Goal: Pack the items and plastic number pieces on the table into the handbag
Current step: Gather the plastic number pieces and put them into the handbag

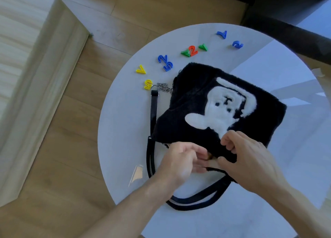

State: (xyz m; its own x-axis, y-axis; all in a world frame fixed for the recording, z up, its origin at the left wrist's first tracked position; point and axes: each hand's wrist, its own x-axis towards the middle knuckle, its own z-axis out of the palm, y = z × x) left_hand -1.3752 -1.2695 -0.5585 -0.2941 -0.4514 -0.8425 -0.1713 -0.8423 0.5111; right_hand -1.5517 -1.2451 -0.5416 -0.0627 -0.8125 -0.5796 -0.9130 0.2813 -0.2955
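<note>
A black fuzzy handbag [200,87] with a white plush figure lies flat on the round white table [125,123]. Its near edge, the opening, is gripped by both hands: my left hand [180,162] pinches the lower lip, my right hand [250,157] pinches the upper fabric. Plastic number pieces lie in an arc beyond the bag: a yellow 7 [141,69], a yellow 5 [148,84], a blue 2 [162,58], a blue 5 [168,66], an orange 2 [192,50] between two green pieces [185,53], a blue 7 [222,34] and a blue 2 [237,44].
The bag's chain and black strap [154,103] trail along its left side, and its two black handles [197,200] loop toward me on the table. A small clear plastic scrap [137,174] lies near the table's left edge. Wooden floor surrounds the table; dark furniture stands at the top right.
</note>
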